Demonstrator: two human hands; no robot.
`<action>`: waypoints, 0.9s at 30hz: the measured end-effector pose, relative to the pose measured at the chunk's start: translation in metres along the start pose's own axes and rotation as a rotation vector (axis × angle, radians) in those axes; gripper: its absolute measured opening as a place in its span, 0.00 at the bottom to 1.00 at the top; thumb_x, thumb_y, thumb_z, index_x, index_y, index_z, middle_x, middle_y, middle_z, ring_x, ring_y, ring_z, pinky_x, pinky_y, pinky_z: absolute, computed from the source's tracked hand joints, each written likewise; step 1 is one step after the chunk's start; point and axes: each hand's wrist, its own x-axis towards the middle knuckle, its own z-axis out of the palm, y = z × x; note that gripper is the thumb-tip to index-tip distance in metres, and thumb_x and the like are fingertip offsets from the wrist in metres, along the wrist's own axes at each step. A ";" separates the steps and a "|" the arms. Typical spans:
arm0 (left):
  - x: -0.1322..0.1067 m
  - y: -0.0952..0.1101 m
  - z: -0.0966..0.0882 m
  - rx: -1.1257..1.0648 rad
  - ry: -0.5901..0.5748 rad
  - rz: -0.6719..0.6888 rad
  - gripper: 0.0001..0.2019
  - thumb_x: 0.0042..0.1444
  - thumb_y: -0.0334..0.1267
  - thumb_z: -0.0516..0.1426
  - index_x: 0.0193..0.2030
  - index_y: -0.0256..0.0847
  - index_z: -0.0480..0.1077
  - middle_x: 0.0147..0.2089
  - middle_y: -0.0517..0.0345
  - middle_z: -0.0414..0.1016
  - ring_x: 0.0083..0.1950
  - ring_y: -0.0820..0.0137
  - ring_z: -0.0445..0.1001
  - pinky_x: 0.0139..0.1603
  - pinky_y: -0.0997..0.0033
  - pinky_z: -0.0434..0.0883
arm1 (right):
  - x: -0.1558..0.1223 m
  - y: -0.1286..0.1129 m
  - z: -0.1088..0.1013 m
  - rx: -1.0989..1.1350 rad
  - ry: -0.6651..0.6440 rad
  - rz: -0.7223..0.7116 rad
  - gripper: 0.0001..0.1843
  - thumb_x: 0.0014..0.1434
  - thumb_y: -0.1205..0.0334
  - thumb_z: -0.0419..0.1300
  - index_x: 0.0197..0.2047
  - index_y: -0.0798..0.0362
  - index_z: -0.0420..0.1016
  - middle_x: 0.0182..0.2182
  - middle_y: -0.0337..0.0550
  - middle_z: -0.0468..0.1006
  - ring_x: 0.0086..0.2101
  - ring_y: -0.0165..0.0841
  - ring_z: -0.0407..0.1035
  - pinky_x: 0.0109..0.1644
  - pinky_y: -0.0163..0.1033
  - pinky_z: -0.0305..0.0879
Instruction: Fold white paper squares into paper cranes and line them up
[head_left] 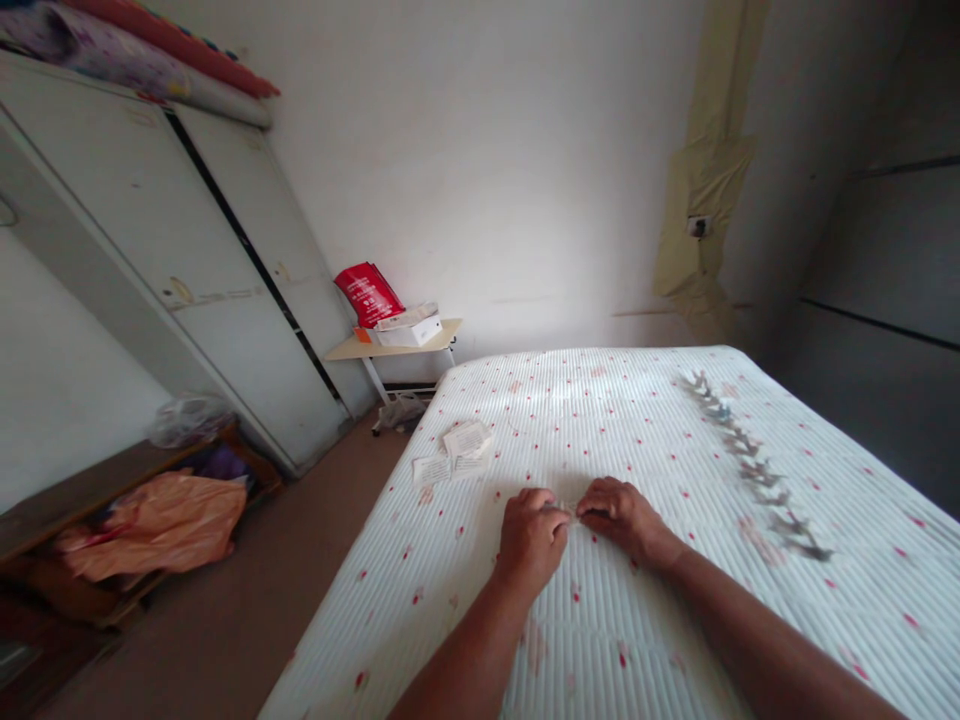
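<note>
My left hand (531, 535) and my right hand (619, 517) rest close together near the middle of a white ribbed mattress (600, 400) with red flecks. Their fingertips meet on a small pale strip (566, 510), mostly hidden by my fingers, so I cannot tell its material. Several loose white paper slips (457, 455) lie up and left of my left hand. A long row of small grey folded pieces (754, 460) runs across the mattress to the right of my right hand.
A small wooden side table (390, 340) holds a red bag and a white box beyond the mattress. A tall grey wardrobe (225, 270) stands at left. A low wooden shelf (90, 495) holds an orange plastic bag. Brown floor lies left of the mattress.
</note>
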 end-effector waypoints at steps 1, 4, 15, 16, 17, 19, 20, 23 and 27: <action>0.000 0.000 0.000 0.003 0.001 0.005 0.08 0.50 0.30 0.57 0.33 0.46 0.76 0.40 0.57 0.72 0.45 0.67 0.68 0.47 0.64 0.65 | 0.001 -0.001 -0.001 0.005 -0.005 0.012 0.11 0.57 0.66 0.54 0.32 0.49 0.78 0.29 0.41 0.76 0.34 0.32 0.68 0.40 0.35 0.60; 0.000 -0.001 0.001 0.024 -0.011 0.016 0.07 0.50 0.30 0.57 0.31 0.46 0.76 0.40 0.57 0.72 0.45 0.67 0.67 0.47 0.65 0.64 | 0.003 -0.005 -0.004 0.026 -0.007 0.044 0.11 0.56 0.66 0.54 0.32 0.50 0.78 0.30 0.41 0.76 0.34 0.31 0.68 0.40 0.35 0.60; -0.005 0.007 -0.004 0.152 -0.067 0.054 0.09 0.55 0.32 0.53 0.35 0.43 0.75 0.42 0.54 0.71 0.46 0.65 0.65 0.46 0.62 0.64 | 0.011 -0.014 0.002 -0.073 -0.001 0.256 0.11 0.51 0.70 0.53 0.26 0.52 0.77 0.28 0.40 0.75 0.31 0.29 0.68 0.35 0.31 0.58; -0.005 0.007 -0.005 0.154 -0.070 0.057 0.09 0.55 0.32 0.53 0.36 0.43 0.75 0.43 0.54 0.71 0.46 0.65 0.65 0.46 0.62 0.64 | 0.011 -0.015 0.002 -0.082 -0.005 0.276 0.10 0.51 0.69 0.54 0.26 0.53 0.77 0.28 0.40 0.76 0.31 0.29 0.68 0.35 0.31 0.58; -0.006 0.007 -0.005 0.155 -0.070 0.059 0.09 0.55 0.32 0.53 0.38 0.44 0.75 0.43 0.54 0.70 0.47 0.64 0.65 0.47 0.62 0.64 | 0.012 -0.016 0.002 -0.088 -0.009 0.290 0.10 0.51 0.69 0.54 0.26 0.52 0.77 0.29 0.40 0.76 0.31 0.29 0.68 0.35 0.31 0.58; -0.006 0.007 -0.004 0.155 -0.074 0.062 0.10 0.55 0.32 0.53 0.39 0.44 0.74 0.44 0.54 0.70 0.47 0.64 0.65 0.47 0.61 0.64 | 0.013 -0.018 0.002 -0.093 -0.017 0.309 0.10 0.51 0.69 0.54 0.26 0.52 0.77 0.29 0.40 0.76 0.32 0.29 0.68 0.35 0.32 0.58; -0.006 0.007 -0.004 0.156 -0.077 0.063 0.10 0.55 0.32 0.53 0.40 0.44 0.74 0.44 0.53 0.70 0.47 0.64 0.65 0.47 0.61 0.64 | 0.013 -0.018 0.002 -0.095 -0.020 0.316 0.10 0.51 0.68 0.54 0.27 0.52 0.77 0.30 0.40 0.76 0.32 0.29 0.68 0.36 0.32 0.57; -0.006 0.006 -0.003 0.155 -0.083 0.059 0.10 0.56 0.32 0.53 0.39 0.44 0.75 0.43 0.53 0.71 0.47 0.64 0.65 0.46 0.61 0.65 | 0.013 -0.019 0.004 -0.118 -0.010 0.338 0.10 0.52 0.67 0.54 0.27 0.52 0.77 0.30 0.41 0.76 0.33 0.30 0.68 0.36 0.33 0.57; -0.006 0.007 -0.004 0.122 -0.074 0.039 0.11 0.56 0.32 0.51 0.38 0.44 0.75 0.44 0.53 0.71 0.47 0.64 0.65 0.47 0.61 0.65 | 0.013 -0.023 0.007 -0.205 0.018 0.383 0.10 0.52 0.67 0.53 0.27 0.52 0.76 0.30 0.41 0.76 0.33 0.31 0.68 0.34 0.34 0.54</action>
